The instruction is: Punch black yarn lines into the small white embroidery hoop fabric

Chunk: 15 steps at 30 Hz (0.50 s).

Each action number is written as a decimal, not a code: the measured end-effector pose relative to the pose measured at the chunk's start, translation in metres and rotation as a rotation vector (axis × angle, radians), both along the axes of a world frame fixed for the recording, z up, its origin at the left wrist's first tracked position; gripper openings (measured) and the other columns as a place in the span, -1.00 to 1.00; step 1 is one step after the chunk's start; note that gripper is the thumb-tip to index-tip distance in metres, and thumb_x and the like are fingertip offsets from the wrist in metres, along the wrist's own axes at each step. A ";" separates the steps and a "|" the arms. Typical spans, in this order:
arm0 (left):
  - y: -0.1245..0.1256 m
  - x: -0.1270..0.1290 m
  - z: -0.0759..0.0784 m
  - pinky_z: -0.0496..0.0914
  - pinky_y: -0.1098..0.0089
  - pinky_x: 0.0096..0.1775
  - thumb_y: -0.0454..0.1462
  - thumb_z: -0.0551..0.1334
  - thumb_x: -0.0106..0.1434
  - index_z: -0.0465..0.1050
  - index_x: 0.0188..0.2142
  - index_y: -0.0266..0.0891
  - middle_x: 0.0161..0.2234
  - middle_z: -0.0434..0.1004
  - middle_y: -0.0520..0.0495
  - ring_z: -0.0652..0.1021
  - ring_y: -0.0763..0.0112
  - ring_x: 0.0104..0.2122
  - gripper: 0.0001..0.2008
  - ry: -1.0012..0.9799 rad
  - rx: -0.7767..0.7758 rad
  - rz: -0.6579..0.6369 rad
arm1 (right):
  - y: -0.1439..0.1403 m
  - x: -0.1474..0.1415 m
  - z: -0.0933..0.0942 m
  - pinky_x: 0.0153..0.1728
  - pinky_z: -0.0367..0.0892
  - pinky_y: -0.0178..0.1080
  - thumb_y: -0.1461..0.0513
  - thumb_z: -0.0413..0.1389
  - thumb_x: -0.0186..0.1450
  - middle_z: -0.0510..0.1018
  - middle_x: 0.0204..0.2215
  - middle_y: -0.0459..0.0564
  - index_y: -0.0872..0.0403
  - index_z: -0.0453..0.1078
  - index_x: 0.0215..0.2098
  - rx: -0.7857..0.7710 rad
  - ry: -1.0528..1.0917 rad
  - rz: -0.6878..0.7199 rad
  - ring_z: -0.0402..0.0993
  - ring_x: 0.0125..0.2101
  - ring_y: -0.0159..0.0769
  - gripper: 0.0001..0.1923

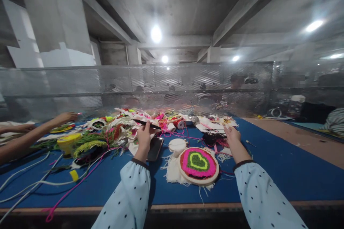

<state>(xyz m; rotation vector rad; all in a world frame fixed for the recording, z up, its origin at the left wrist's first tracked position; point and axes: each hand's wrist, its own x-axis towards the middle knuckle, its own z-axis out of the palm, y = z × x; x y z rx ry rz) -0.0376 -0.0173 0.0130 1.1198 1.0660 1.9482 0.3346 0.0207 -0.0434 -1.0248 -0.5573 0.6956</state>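
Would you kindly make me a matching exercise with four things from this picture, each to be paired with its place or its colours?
Things
1. Pen-shaped tool
2. Phone
3. Stitched heart
4. Dark yarn bundle

Places or colours
A. Next to the right hand
B. Green and yellow, inside a round hoop
C. Held in the left hand
D. Lying on the blue table, beside the left wrist

Right pairs: 1-C, 2-D, 3-B, 4-A
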 end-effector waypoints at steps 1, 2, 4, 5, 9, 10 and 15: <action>-0.001 0.004 0.000 0.39 0.47 -0.49 -0.12 0.19 0.10 0.38 -0.41 -0.32 -0.57 0.48 -0.03 0.50 0.44 -0.59 -0.74 0.085 0.016 -0.003 | 0.003 -0.003 0.001 -0.43 0.47 -0.31 0.30 -0.07 0.15 0.35 -0.52 -0.13 0.05 0.13 -0.31 -0.010 0.038 -0.023 0.45 -0.49 -0.39 -0.88; -0.003 0.008 -0.001 0.39 0.47 -0.47 -0.11 0.20 0.09 0.39 -0.42 -0.33 -0.55 0.49 -0.04 0.51 0.43 -0.56 -0.72 0.168 0.032 -0.008 | 0.005 -0.006 0.002 -0.48 0.45 -0.35 0.29 -0.07 0.16 0.34 -0.51 -0.13 0.06 0.12 -0.33 -0.024 0.071 -0.046 0.44 -0.53 -0.43 -0.91; -0.007 0.017 -0.002 0.39 0.46 -0.45 -0.07 0.22 0.07 0.40 -0.44 -0.34 -0.52 0.51 -0.06 0.51 0.40 -0.53 -0.68 0.283 0.045 -0.040 | 0.007 -0.019 0.007 -0.58 0.40 -0.42 0.25 -0.06 0.18 0.35 -0.46 -0.12 0.07 0.12 -0.35 -0.034 0.093 -0.028 0.41 -0.59 -0.49 -0.93; -0.009 0.023 -0.003 0.39 0.46 -0.45 -0.05 0.23 0.05 0.41 -0.44 -0.35 -0.51 0.51 -0.06 0.51 0.40 -0.52 -0.66 0.302 0.037 -0.076 | 0.005 -0.028 0.010 -0.63 0.37 -0.44 0.21 -0.03 0.18 0.37 -0.42 -0.11 0.07 0.13 -0.35 -0.026 0.088 0.014 0.40 -0.61 -0.51 -0.90; -0.017 0.041 -0.006 0.42 0.42 -0.39 -0.04 0.28 -0.01 0.45 -0.31 -0.38 -0.46 0.54 -0.10 0.53 0.40 -0.51 -0.57 0.224 -0.076 -0.410 | -0.019 -0.075 0.025 -0.70 0.29 -0.46 0.07 0.04 0.18 0.42 -0.21 -0.05 0.03 0.16 -0.21 0.060 -0.004 0.433 0.38 -0.64 -0.54 -0.71; -0.018 0.044 -0.007 0.43 0.41 -0.37 -0.05 0.29 -0.01 0.45 -0.26 -0.38 -0.43 0.55 -0.12 0.53 0.39 -0.49 -0.56 0.202 -0.101 -0.511 | -0.027 -0.088 0.027 -0.70 0.28 -0.45 0.04 0.03 0.19 0.43 -0.19 -0.03 0.00 0.16 -0.15 0.087 -0.032 0.577 0.39 -0.63 -0.53 -0.67; -0.022 0.049 -0.008 0.42 0.41 -0.26 -0.12 0.31 0.03 0.45 -0.22 -0.36 -0.33 0.57 -0.18 0.56 0.34 -0.33 -0.61 0.090 -0.124 -0.735 | -0.059 -0.135 0.023 -0.76 0.16 -0.42 -0.11 -0.17 0.26 0.50 -0.39 -0.01 0.06 0.23 -0.07 -0.057 -0.267 1.355 0.32 -0.70 -0.47 -0.50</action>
